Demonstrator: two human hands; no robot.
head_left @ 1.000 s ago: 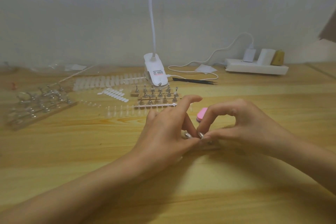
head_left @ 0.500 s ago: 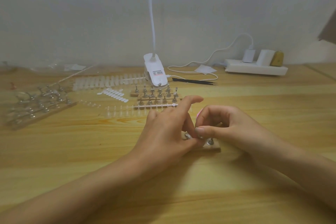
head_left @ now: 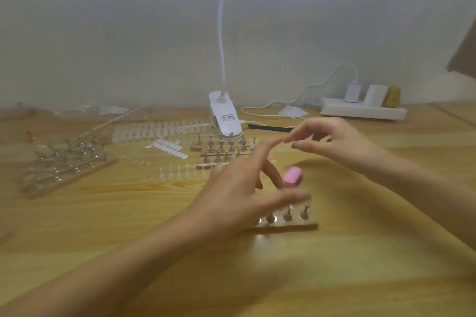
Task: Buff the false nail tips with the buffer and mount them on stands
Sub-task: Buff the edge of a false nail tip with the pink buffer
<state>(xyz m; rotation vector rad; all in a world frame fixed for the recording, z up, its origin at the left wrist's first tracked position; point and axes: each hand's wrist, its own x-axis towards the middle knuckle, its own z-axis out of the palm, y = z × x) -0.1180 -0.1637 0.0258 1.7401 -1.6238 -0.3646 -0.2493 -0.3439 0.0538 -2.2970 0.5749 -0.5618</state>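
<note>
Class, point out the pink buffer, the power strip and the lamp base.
pink buffer (head_left: 292, 175): head view, top face.
power strip (head_left: 365, 112): head view, front side.
lamp base (head_left: 228, 118): head view, printed label.

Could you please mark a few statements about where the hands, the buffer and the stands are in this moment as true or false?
1. The pink buffer lies on the table, in neither hand. True.
2. The right hand pinches a stand on the near stand block. False: it hovers above the table, apart from the block.
3. The power strip sits at the back right, by the wall. True.
4. The lamp clip stands nearer to the person than the left hand. False: it stands farther back, behind the rows of stands.
</note>
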